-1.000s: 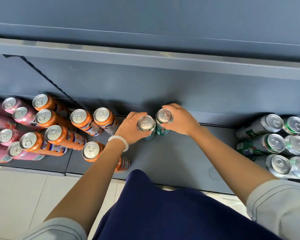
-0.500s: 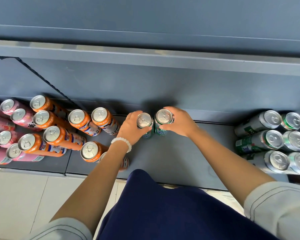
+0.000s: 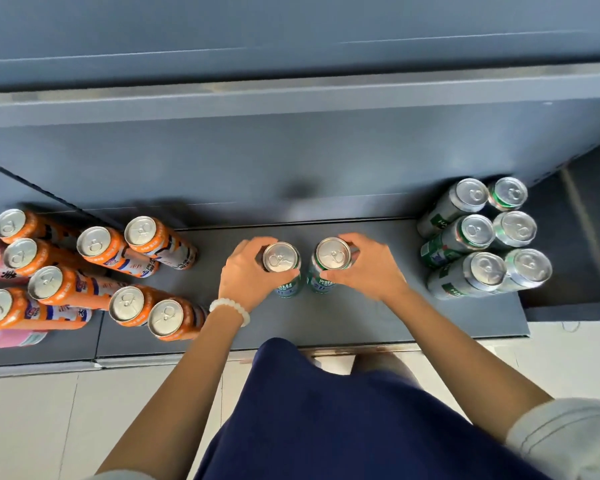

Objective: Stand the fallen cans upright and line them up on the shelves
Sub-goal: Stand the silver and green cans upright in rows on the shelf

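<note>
Both hands gripped upright green cans mid-shelf, left hand [image 3: 245, 271] on one [image 3: 282, 268], right hand [image 3: 368, 268] on another [image 3: 329, 265]; orange cans [image 3: 94, 251] and silver-green cans [image 3: 471, 237] already stood grouped; alignment apparently remained.

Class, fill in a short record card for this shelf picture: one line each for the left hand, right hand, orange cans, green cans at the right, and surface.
left hand: grips the left green can, upright
right hand: grips the right green can, upright
orange cans: upright, clustered left
green and silver cans: upright, grouped right
shelf: dark grey
</note>
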